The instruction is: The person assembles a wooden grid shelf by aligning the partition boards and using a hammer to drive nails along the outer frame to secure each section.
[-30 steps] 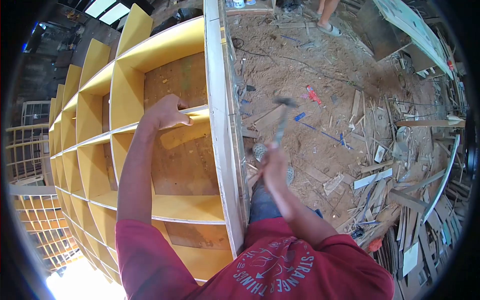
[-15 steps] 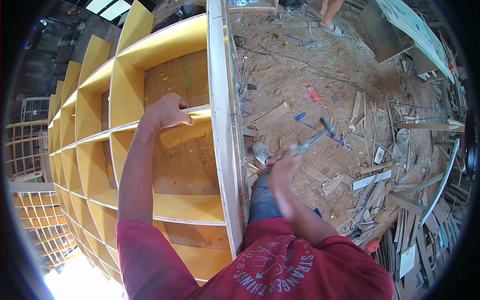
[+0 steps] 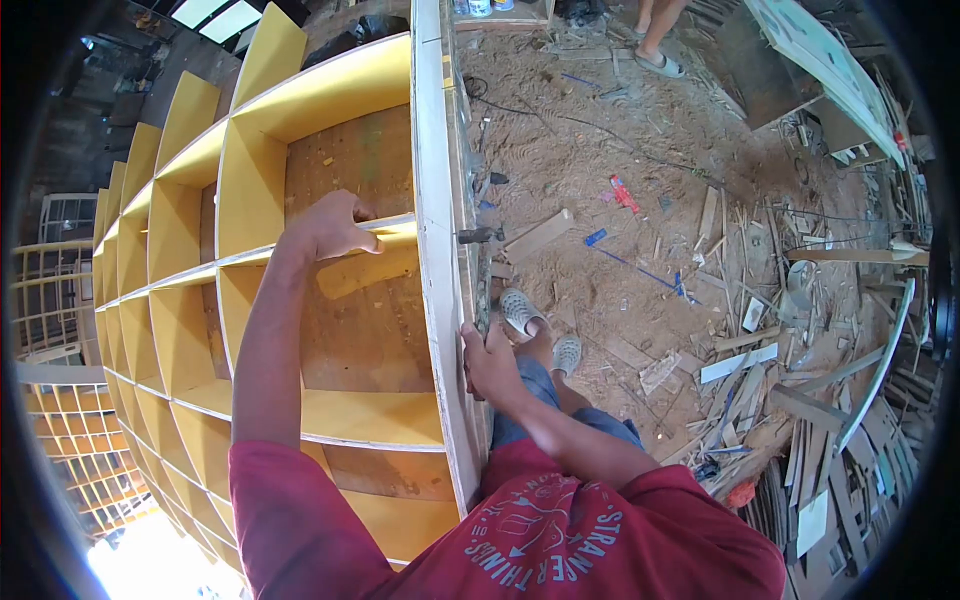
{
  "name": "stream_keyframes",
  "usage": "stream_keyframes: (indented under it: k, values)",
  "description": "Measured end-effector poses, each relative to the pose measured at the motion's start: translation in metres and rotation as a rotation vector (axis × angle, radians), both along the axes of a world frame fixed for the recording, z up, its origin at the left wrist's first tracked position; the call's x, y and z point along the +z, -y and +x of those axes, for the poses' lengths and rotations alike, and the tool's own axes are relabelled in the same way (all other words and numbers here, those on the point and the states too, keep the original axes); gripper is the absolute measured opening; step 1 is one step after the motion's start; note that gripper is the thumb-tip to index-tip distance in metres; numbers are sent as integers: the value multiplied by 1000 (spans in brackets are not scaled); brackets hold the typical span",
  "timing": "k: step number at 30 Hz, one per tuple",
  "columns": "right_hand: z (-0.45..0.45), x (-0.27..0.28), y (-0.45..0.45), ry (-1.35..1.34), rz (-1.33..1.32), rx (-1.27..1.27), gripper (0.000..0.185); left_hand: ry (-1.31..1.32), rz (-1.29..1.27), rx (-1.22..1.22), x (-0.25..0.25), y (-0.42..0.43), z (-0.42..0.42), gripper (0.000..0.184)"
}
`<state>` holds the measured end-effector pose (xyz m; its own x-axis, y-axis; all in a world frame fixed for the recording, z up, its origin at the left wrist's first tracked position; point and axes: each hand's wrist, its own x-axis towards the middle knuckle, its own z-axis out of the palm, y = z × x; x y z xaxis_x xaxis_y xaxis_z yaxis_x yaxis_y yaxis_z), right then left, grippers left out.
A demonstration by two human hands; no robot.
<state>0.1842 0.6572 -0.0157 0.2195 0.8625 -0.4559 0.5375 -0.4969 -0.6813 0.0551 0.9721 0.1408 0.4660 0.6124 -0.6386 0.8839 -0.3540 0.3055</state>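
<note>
My left hand (image 3: 332, 228) grips a yellow divider board (image 3: 398, 226) inside the big yellow grid frame (image 3: 350, 413), thumb on one side and fingers on the other. My right hand (image 3: 490, 362) is wrapped round the handle of a hammer (image 3: 481, 235). The hammer's head is at the outer face of the white-edged side board (image 3: 432, 180), level with the divider that my left hand holds. Whether the head touches the board is hard to tell.
Wood scraps (image 3: 740, 365), a red object (image 3: 624, 193), a blue object (image 3: 596, 237) and a cable (image 3: 600, 124) lie on the sandy floor (image 3: 560, 170). Another person's legs (image 3: 655, 35) show at the top. A tilted panel (image 3: 822, 60) stands at the upper right.
The hammer and my right hand swung out to the right over the floor, then came back left to the side board. My left hand has kept its grip on the divider.
</note>
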Motion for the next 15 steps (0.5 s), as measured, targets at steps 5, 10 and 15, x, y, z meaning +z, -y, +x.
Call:
stream_keyframes:
  k: [5, 10, 15]
  values:
    - [61, 48, -10, -801, 207, -860, 39, 22, 5, 2, 3, 1, 0, 50]
    - [23, 32, -16, -16, 600, -670, 42, -12, -2, 1, 3, -1, 3, 50]
    - [57, 67, -11, -837, -124, -604, 36, -4, -16, 16, -1, -1, -3, 51]
